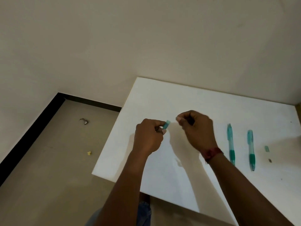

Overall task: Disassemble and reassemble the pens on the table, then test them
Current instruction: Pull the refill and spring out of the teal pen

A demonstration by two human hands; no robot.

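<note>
- Fingers [160,123] of the left hand [149,136] pinch a short teal pen piece [166,124] above the worktop [162,98]
- Right hand [197,128], just beside, is curled; whether it holds anything is too blurred to tell
- Rightward lie the nearer pen [231,144] and farther pen [250,150], both whole, then a pale green bit [266,148] and grey bit [270,160]
- Likely one pen is apart; reassembly and testing remain

Left hand [149,136], right hand [197,129]: fingers curled.
</note>
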